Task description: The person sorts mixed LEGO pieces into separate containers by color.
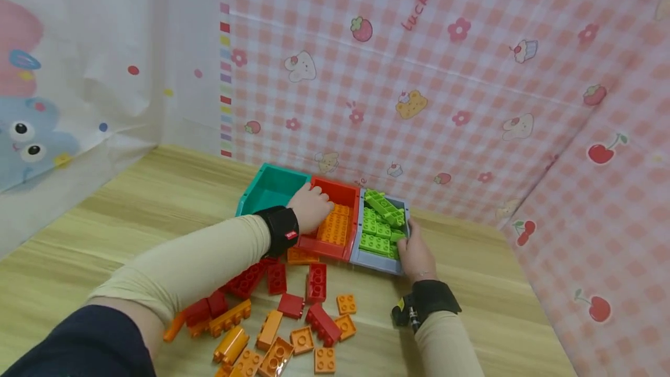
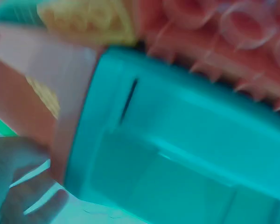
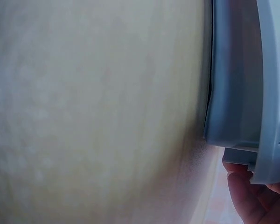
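So the right hand (image 1: pixel 417 252) had its fingers hooked round the outer edge of the gray bin (image 1: pixel 374 259), thumb up by the rim. The left hand (image 1: pixel 311 208) was over the left side of the red bin (image 1: pixel 324 248). Honestly can't tell if those fingers were holding anything; the left wrist view is a blur, just some fingers by the red rim.

The three bins sat in a row: teal bin (image 1: pixel 277 182) on the left, red in the middle, gray on the right. Red had orange bricks (image 1: pixel 339 227) lying flat in it, studs up. Gray was loaded with green bricks (image 1: pixel 377 243), one tilted on top with its hollow side showing.

In front of the bins, loose red bricks (image 1: pixel 316 283) and loose orange bricks (image 1: pixel 276 357) were scattered over the wood-look counter (image 1: pixel 471 266), some flipped over, a few of the reds partly behind the left sleeve (image 1: pixel 193 260). Behind it all hung a pink checked cloth (image 1: pixel 413 68).
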Tool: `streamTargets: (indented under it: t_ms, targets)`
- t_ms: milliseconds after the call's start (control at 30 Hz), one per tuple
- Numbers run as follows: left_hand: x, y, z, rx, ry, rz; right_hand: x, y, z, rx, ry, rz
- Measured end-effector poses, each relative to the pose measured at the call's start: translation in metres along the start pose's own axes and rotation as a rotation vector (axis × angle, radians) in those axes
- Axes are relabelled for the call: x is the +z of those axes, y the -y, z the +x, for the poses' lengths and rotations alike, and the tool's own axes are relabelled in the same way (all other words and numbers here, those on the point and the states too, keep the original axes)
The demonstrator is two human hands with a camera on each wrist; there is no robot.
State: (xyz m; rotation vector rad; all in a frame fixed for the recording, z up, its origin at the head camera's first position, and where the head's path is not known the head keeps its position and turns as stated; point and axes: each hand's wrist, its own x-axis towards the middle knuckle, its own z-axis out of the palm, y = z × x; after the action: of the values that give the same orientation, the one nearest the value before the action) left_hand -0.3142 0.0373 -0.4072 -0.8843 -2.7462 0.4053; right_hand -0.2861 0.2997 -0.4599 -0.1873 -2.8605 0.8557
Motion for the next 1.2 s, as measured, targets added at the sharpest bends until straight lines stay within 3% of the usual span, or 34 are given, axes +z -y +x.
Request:
streamTargets:
  t_ms: [200,267,367,500,567,667,733,800,900,967,1100,1200]
  targets:
    - [0.006,0.008,0.032,-0.030,0.221,-0.011,-0.005,0.001,0.001,-0.012,-0.018,0.003]
    - [0.014,0.009,0.034,-0.020,0.267,-0.021,-0.001,0.001,-0.002,-0.009,-0.010,0.012]
    - [0.021,0.011,0.036,-0.028,0.273,-0.062,0.001,0.002,-0.003,-0.008,-0.001,0.027]
    - [0.021,0.011,0.034,-0.035,0.158,-0.090,-0.001,0.002,-0.001,-0.009,0.007,0.028]
    - [0.017,0.009,0.027,-0.006,0.062,-0.087,-0.003,0.001,0.000,-0.007,0.012,0.022]
    - [0.007,0.002,0.004,0.136,-0.117,-0.064,-0.004,-0.001,0.000,-0.003,0.016,0.012]
    - [-0.005,-0.005,-0.019,0.231,-0.151,-0.031,-0.005,-0.002,0.000,-0.001,0.021,0.011]
    - [-0.012,-0.011,-0.043,0.290,-0.111,-0.016,-0.008,-0.001,0.001,-0.003,0.023,0.012]
    - [-0.013,-0.021,-0.068,0.242,0.045,-0.002,-0.011,-0.002,0.002,-0.004,0.026,0.015]
    - [-0.007,-0.025,-0.077,0.178,0.099,0.013,-0.012,-0.002,0.003,-0.007,0.023,0.011]
    - [0.009,-0.027,-0.082,0.070,0.084,0.028,-0.008,0.000,0.002,0.003,0.029,0.006]
    - [0.014,-0.026,-0.082,0.039,0.072,0.000,-0.004,0.002,-0.001,0.007,0.028,0.010]
